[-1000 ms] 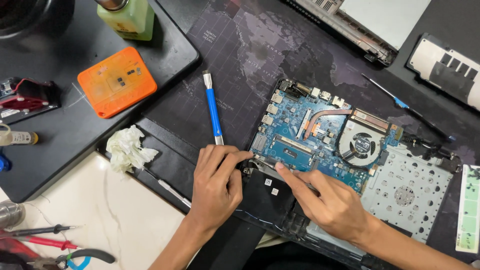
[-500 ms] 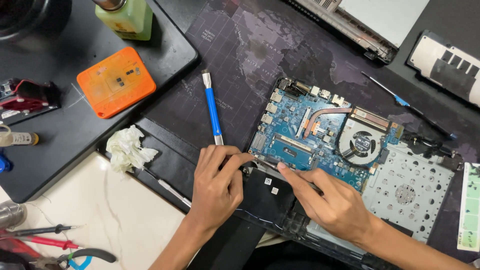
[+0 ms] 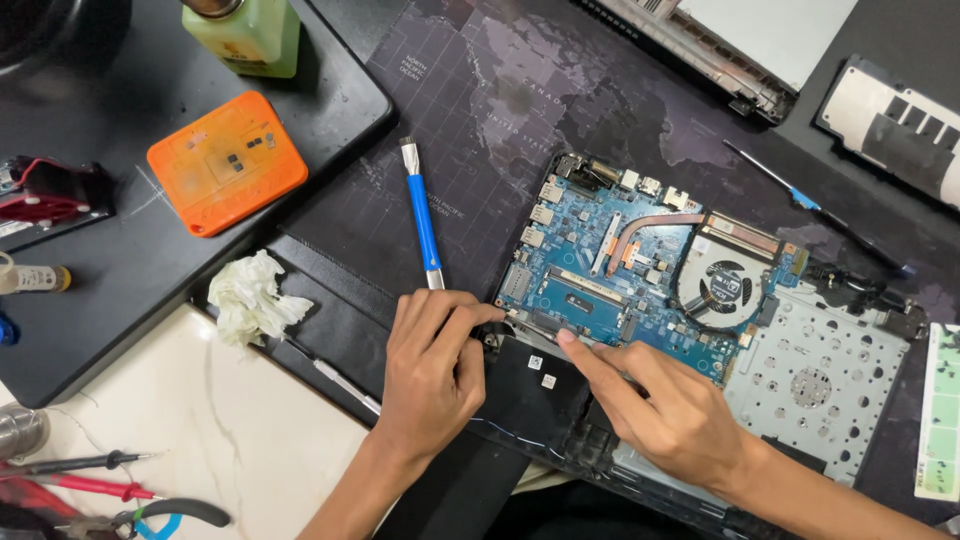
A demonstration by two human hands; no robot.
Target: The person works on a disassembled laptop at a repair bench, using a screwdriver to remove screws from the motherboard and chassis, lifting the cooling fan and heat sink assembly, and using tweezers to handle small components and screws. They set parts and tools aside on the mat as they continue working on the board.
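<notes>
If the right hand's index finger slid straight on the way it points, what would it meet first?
The right hand points up-left along the blue motherboard's lower edge. It would probably meet the left hand's fingertips at the same edge first, though depth is unclear.

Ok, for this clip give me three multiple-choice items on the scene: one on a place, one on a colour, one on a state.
1. Where does the blue-handled tool lie?
A. left of the circuit board
B. on the cooling fan
C. in the right hand

2. What colour is the flat square case?
A. green
B. orange
C. white

3. How is the right hand's index finger?
A. curled in
B. hidden
C. stretched out to the board's near edge

Answers: 1 A, it rests on the mat beside the board; 2 B, plainly orange; 3 C, its tip meets the board's edge, near the left hand.
</notes>
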